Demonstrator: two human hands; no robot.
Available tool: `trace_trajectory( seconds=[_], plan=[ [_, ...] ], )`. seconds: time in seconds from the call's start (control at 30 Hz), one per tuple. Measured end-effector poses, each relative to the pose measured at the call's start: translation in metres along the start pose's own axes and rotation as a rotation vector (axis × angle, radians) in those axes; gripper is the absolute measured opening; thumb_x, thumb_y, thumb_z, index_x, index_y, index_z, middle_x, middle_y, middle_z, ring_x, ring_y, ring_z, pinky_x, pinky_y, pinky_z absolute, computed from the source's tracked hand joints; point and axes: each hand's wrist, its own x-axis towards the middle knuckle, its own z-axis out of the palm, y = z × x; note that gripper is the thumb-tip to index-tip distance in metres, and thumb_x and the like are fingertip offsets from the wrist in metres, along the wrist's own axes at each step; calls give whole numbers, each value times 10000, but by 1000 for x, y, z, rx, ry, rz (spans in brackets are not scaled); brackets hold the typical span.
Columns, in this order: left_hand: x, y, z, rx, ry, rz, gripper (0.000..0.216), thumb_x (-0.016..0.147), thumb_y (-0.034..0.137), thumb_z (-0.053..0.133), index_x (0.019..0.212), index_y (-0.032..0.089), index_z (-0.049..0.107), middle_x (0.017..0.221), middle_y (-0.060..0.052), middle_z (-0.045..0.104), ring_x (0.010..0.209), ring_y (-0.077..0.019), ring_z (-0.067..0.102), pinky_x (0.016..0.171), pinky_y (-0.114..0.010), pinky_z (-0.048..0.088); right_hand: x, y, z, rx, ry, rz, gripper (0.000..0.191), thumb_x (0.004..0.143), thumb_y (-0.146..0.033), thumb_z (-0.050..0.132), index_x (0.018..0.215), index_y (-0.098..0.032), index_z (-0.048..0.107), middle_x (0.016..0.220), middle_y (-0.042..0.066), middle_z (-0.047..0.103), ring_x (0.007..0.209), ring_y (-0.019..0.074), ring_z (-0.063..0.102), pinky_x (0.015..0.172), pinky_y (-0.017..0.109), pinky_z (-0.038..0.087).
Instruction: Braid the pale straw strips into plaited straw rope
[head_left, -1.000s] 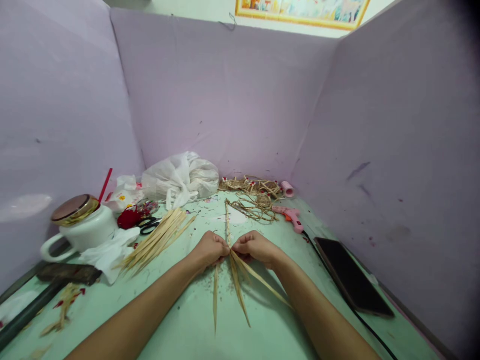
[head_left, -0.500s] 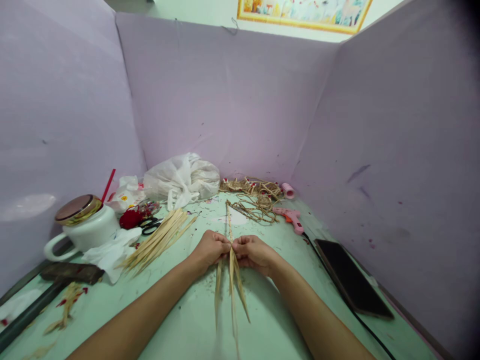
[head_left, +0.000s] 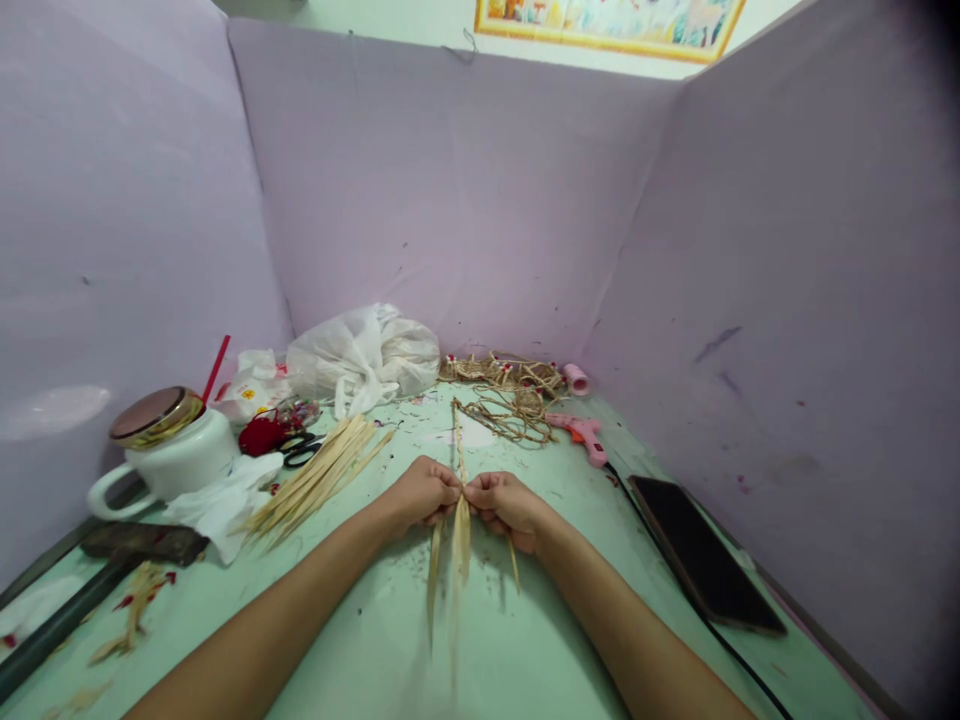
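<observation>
Centred on a pale green bench (head_left: 360, 650), pinched narrowly between the fingertips of the left hand (head_left: 431, 492) and right hand (head_left: 506, 502), close together: a thin straw braid (head_left: 460, 440), running straight away. On the near side of the grip, loose flat strands (head_left: 460, 545); exactly which in each hand, impossible to tell. Probably very light, dry and bendy, liable to split if creased hard; best held gently where braid gives way to strands. To the left, a bundle of similar strips (head_left: 326, 475).
</observation>
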Motion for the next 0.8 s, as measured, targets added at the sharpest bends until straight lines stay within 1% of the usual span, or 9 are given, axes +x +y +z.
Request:
trace_trajectory(
  seconds=[0.07,0.17,0.3,0.4,0.5,0.6,0.67,0.73,0.8],
  plan=[
    [-1,1,-3,-6,-37,0,114,561,229,504,500,134,495,390,40,414,286,-35,294,320,-177,160,1,2,0,14,29,-43,180,616,-202,590,557,-157,426,391,-78,406,300,14,228,320,173,97],
    [0,0,-5,21,-8,-17,122,559,239,536,512,131,505,388,32,434,286,-45,318,318,-175,167,2,5,2,34,55,-85,163,576,-191,595,576,-162,435,393,-78,437,301,16,226,326,180,95],
    [2,-2,-4,50,18,-46,71,535,186,538,523,116,537,362,31,434,279,-46,309,322,-177,176,3,7,4,27,70,-68,125,563,-156,563,582,-160,440,404,-64,481,301,17,234,328,183,97],
    [2,-1,-2,54,13,-32,51,515,143,524,516,106,559,330,39,409,279,-46,294,328,-182,190,1,6,3,41,46,-58,94,564,-154,544,570,-151,450,424,-49,500,310,15,238,328,179,97],
    [2,0,-1,84,35,-13,66,506,123,506,503,101,568,317,45,383,292,-49,280,333,-189,187,0,4,2,51,-11,-50,50,546,-129,521,550,-136,472,423,-47,483,314,9,223,330,175,93],
    [3,0,-2,169,53,7,81,505,125,486,487,108,562,323,56,342,321,-48,260,347,-192,181,0,3,2,34,-12,-30,23,539,-119,503,544,-133,485,412,-51,468,308,9,212,329,177,83],
    [4,0,-5,271,65,33,97,497,130,475,490,108,569,348,53,343,353,-51,266,363,-193,189,2,4,3,-4,12,-14,34,551,-134,503,525,-140,481,368,-66,414,294,14,197,324,182,77],
    [5,-1,-7,396,79,66,128,494,141,469,509,103,591,385,45,369,392,-57,288,384,-194,205,3,4,4,-47,23,-11,84,566,-156,510,492,-148,469,322,-84,331,284,18,177,319,187,76],
    [6,-2,-7,516,87,116,164,505,160,465,531,99,615,416,34,398,429,-68,322,410,-196,229,3,5,5,-70,35,-23,113,569,-165,516,472,-151,460,304,-92,284,282,21,168,316,189,79]
  ],
)
